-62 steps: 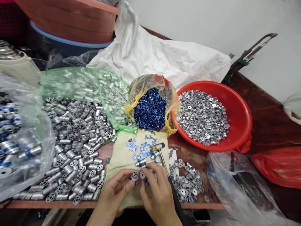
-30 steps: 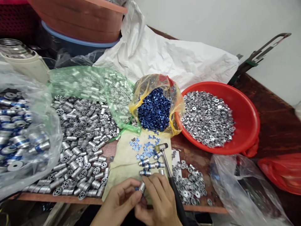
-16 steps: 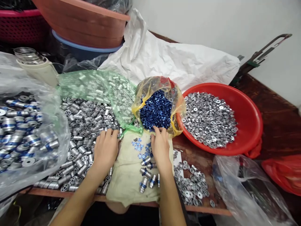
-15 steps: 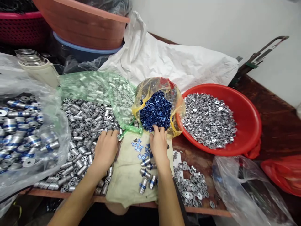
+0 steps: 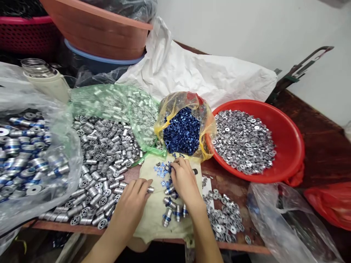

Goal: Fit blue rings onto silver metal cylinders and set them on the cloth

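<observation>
My left hand (image 5: pixel 133 199) rests on the beige cloth (image 5: pixel 153 219) beside the heap of silver perforated cylinders (image 5: pixel 101 160), its fingertips closed on one silver cylinder (image 5: pixel 150 189). My right hand (image 5: pixel 183 179) lies over the small blue star-shaped pieces (image 5: pixel 161 171) on the cloth, fingers curled in a pinch just below the yellow bag of blue rings (image 5: pixel 182 129). What it pinches is too small to see. Several assembled silver-and-blue parts (image 5: pixel 171 212) lie by my right wrist.
A red basin (image 5: pixel 287 146) holds silver washers; more washers (image 5: pixel 223 219) lie loose right of the cloth. A clear bag of finished parts (image 5: pixel 24 153) sits at the left, a green bag (image 5: pixel 115 102) behind the cylinders. Clear and red bags fill the right.
Both hands pulled back toward me: the left left the cylinder heap holding one cylinder, the right came off the blue ring bag onto the star pieces. Earlier they joined parts near the edge.
</observation>
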Available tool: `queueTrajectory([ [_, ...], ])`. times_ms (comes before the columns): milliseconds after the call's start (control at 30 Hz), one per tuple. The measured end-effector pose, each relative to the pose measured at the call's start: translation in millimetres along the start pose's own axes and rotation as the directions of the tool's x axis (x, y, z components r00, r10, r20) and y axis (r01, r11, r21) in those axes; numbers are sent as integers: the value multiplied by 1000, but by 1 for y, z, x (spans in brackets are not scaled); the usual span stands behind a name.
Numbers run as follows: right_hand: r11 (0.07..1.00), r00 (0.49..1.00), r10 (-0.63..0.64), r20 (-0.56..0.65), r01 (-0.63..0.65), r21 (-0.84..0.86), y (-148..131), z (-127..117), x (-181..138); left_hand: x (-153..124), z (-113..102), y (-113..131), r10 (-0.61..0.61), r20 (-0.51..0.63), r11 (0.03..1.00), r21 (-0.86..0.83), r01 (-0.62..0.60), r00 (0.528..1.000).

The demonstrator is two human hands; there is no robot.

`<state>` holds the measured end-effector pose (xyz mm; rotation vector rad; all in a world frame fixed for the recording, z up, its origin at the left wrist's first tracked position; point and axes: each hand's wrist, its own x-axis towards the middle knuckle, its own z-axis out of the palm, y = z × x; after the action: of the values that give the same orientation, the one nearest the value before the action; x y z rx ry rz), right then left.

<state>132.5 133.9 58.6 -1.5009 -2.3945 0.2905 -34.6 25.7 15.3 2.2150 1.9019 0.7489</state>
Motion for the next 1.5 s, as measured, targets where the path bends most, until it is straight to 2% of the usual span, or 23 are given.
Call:
queueTrajectory([
  [167, 1000, 997, 27, -74, -26, 16, 3, 4, 7, 0, -3, -7, 4, -61, 991, -130, -12, 998],
  [267, 999, 992, 17, -122, -11, 49, -2, -3, -3, -5, -7, -3, -9, -98, 979, -202, -11, 995],
  [367, 998, 988, 11, -155, 0, 68, -7, -10, -16, -10, -9, 3, -46, -121, 953, -302, 7, 992],
  [467, 998, 987, 41, -157, -34, 47, -6, -3, -11, -12, -9, 6, -97, -129, 922, -385, 40, 987],
  [567, 997, 986, 74, -152, -70, 29, -2, 11, 9, -13, -12, 7, -104, -149, 923, -384, 40, 983],
  [700, 996, 981, 72, -178, -60, 73, -3, 11, 16, -13, -13, 9, -30, -213, 973, -230, -20, 977],
  [800, 990, 979, 45, -197, -17, 143, -10, -3, -5, -10, -7, 14, -3, -148, 984, -178, -24, 989],
  [867, 965, 980, 35, -196, 18, 263, -15, -11, -26, -7, -1, 17, 0, -115, 978, -206, -24, 993],
  [967, 865, 986, 27, -162, 58, 498, -22, -16, -57, -6, 5, 22, -13, -127, 963, -270, -22, 992],
  [1033, 814, 989, -1, -148, 87, 574, -27, -17, -74, -8, 6, 24, -27, -155, 949, -314, -23, 988],
  [1167, 785, 980, -96, -176, 183, 591, -33, -14, -98, -15, 2, 28, -27, -189, 926, -375, -46, 982],
  [1300, 799, 972, -110, -209, 211, 563, -31, -6, -109, -23, -4, 33, 0, -113, 939, -343, -39, 994],
  [1400, 818, 974, -68, -218, 180, 546, -30, -1, -114, -28, -8, 32, 83, -83, 950, -296, -104, 993],
  [1500, 786, 989, 22, -146, 73, 614, -35, 1, -118, -33, -9, 29, 169, -22, 939, -300, -168, 985],
])
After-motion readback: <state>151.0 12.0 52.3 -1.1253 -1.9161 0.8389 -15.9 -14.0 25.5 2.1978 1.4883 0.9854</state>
